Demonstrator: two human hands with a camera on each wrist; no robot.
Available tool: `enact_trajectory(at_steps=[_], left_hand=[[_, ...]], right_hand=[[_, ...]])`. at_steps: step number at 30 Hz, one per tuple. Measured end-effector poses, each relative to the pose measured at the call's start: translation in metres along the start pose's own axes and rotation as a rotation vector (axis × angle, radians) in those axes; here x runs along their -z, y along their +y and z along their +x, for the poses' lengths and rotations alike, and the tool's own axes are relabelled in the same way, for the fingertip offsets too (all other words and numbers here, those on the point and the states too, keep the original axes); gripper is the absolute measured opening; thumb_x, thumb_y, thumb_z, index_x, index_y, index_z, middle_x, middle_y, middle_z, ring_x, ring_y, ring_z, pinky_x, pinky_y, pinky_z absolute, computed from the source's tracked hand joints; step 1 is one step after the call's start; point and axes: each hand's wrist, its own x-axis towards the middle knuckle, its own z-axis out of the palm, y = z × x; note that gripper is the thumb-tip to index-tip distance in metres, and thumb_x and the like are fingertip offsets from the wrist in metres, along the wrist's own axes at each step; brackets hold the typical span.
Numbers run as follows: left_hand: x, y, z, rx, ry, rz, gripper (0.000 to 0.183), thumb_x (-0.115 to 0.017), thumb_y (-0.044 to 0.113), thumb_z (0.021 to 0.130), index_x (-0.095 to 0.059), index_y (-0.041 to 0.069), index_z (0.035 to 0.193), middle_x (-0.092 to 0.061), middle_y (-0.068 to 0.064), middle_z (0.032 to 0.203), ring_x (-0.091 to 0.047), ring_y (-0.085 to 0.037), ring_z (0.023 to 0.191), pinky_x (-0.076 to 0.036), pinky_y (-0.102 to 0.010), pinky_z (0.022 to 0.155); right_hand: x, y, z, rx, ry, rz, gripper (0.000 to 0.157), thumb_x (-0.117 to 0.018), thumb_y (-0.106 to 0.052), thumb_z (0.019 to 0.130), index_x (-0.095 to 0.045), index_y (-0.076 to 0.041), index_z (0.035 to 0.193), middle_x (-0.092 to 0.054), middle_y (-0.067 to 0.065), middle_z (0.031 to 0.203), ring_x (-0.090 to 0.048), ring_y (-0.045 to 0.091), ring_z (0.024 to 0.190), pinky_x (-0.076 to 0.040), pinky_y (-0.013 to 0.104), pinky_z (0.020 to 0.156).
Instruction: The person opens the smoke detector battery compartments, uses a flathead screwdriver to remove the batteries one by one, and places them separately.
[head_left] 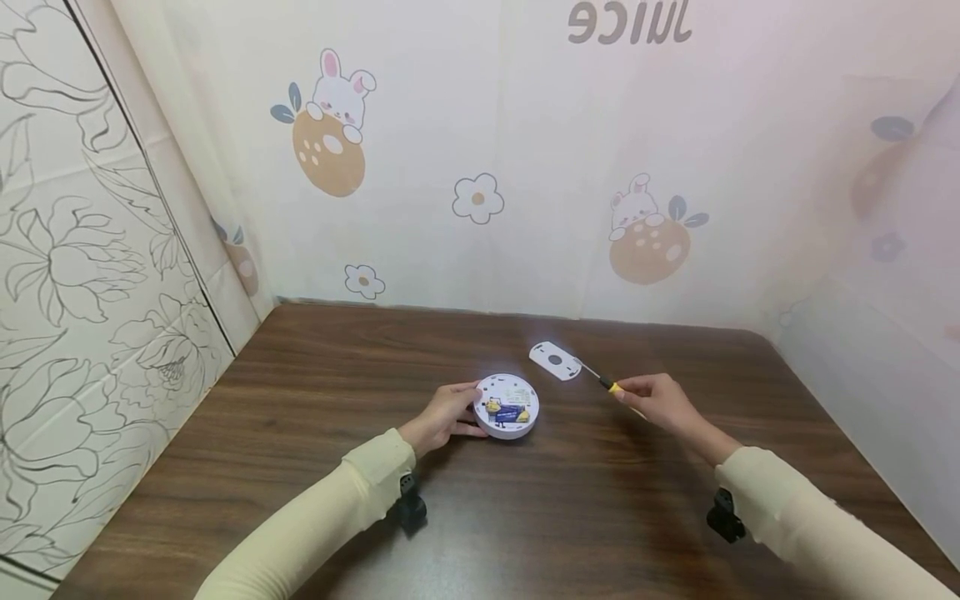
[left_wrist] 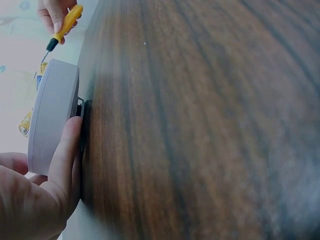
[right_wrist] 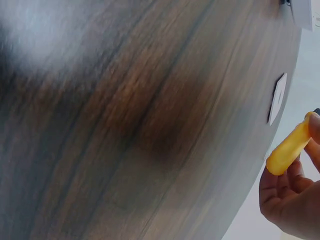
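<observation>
My left hand (head_left: pixel 444 417) grips a round white battery device (head_left: pixel 501 388) by its left edge, low over the table. Yellow and blue batteries (head_left: pixel 510 414) show in its upward face; the left wrist view gives its smooth side wall, with my fingers at the edge and beneath. Over to the right, my right hand (head_left: pixel 660 402) holds a screwdriver (head_left: pixel 617 390) by its yellow and black handle. The screwdriver's thin shaft points left, its tip close to a white mounting plate (head_left: pixel 555 361) with a dark round centre; whether the two touch, I cannot tell.
Everything is on a dark wood-grain table (head_left: pixel 360 358). A pale printed curtain (head_left: pixel 420 125) hangs along its back edge, with white flowered panels (head_left: pixel 67 250) at left. Small black cameras (head_left: pixel 410 504) are strapped beneath both sleeves.
</observation>
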Motion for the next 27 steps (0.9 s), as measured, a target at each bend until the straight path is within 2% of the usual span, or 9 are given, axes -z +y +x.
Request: enact_trajectory(at_steps=[5, 14, 27], left_hand=[[0.001, -0.001, 0.000, -0.001, -0.001, 0.003, 0.040, -0.048, 0.011, 0.098, -0.048, 0.000, 0.137, -0.056, -0.023, 0.122, -0.063, -0.026, 0.085, -0.059, -0.043, 0.071], [0.003, -0.001, -0.001, 0.002, 0.003, 0.032, 0.040, -0.050, 0.012, 0.098, -0.050, 0.003, 0.137, -0.056, -0.021, 0.121, -0.063, -0.026, 0.087, -0.059, -0.041, 0.071], [0.004, -0.001, -0.002, 0.002, 0.004, 0.041, 0.041, -0.050, 0.014, 0.099, -0.049, 0.003, 0.138, -0.054, -0.021, 0.123, -0.061, -0.026, 0.088, -0.059, -0.041, 0.072]], right_hand=[[-0.001, 0.003, 0.002, 0.014, 0.008, -0.035, 0.033, -0.064, -0.019, 0.093, -0.065, 0.009, 0.111, -0.064, 0.025, 0.108, -0.060, 0.030, 0.089, -0.056, 0.040, 0.072], [-0.008, 0.007, 0.004, 0.046, 0.011, -0.092, 0.024, -0.068, -0.012, 0.089, -0.069, 0.008, 0.102, -0.067, 0.016, 0.093, -0.058, 0.023, 0.076, -0.053, 0.034, 0.063], [-0.015, 0.008, 0.002, 0.047, -0.001, -0.146, 0.021, -0.069, -0.007, 0.086, -0.069, 0.009, 0.099, -0.067, 0.018, 0.091, -0.058, 0.024, 0.077, -0.054, 0.042, 0.067]])
